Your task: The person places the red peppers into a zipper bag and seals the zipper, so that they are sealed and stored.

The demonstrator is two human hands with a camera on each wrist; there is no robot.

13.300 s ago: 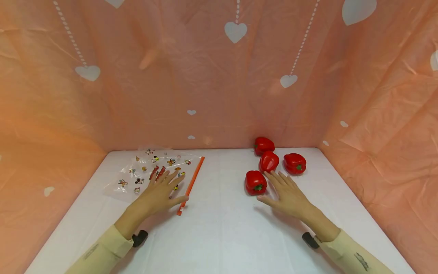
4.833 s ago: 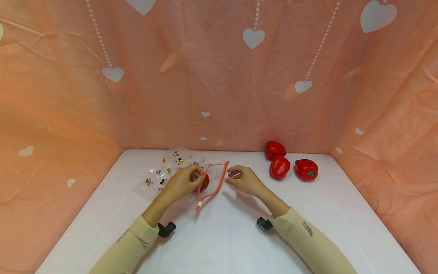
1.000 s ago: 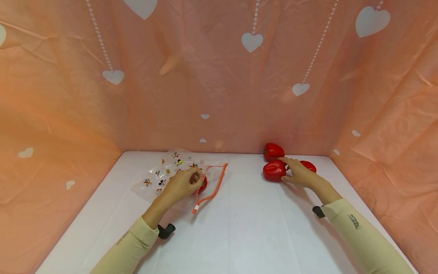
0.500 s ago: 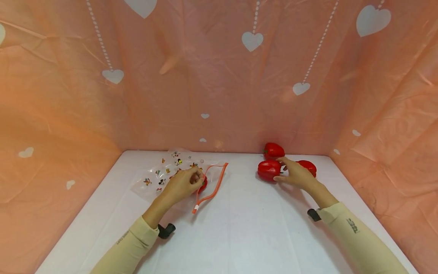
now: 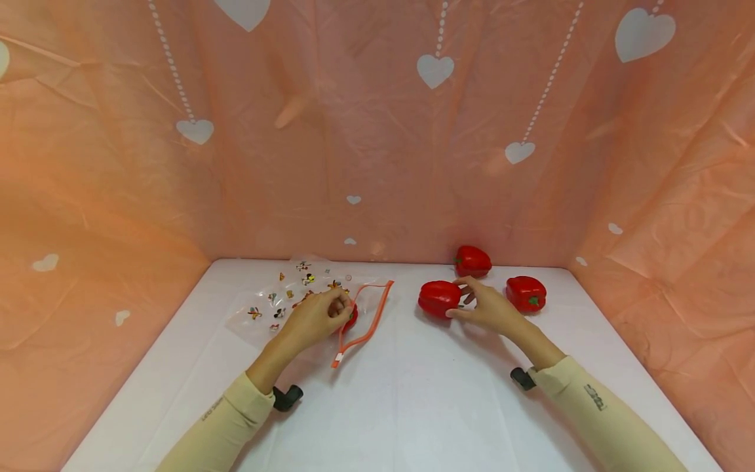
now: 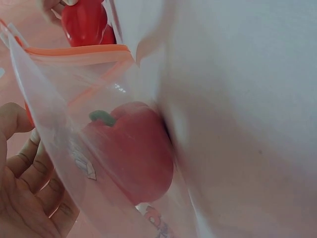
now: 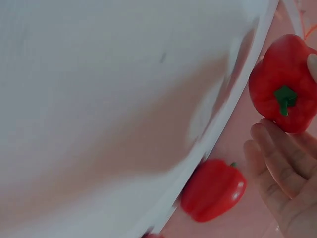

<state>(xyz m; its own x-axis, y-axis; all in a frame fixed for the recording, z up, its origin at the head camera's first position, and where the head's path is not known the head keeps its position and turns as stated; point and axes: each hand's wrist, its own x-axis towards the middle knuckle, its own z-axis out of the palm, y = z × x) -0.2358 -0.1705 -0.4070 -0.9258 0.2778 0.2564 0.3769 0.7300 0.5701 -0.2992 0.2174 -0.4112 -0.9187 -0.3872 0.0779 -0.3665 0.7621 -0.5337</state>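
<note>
My left hand (image 5: 315,318) pinches one lip of a clear zip bag (image 5: 380,313) with cartoon prints and an orange seal strip; its mouth gapes toward the right. Inside, near that mouth, lies a red bell pepper (image 6: 136,153) with a green stem, seen through the plastic in the left wrist view. To the right of the bag, my right hand (image 5: 486,307) grips a second bell pepper (image 5: 438,298) between thumb and fingers. In the right wrist view the stem of this held pepper (image 7: 282,82) faces the camera.
Two more bell peppers are on the white table (image 5: 401,406): one pepper (image 5: 472,261) at the back edge, another pepper (image 5: 525,294) right of my right hand. Orange cloth (image 5: 377,131) with white hearts hangs at the back and sides.
My right hand has carried a bell pepper leftward from the group toward the bag, uncovering the rightmost pepper. The left hand keeps its place on the bag. Earlier, all the peppers lay outside it.
</note>
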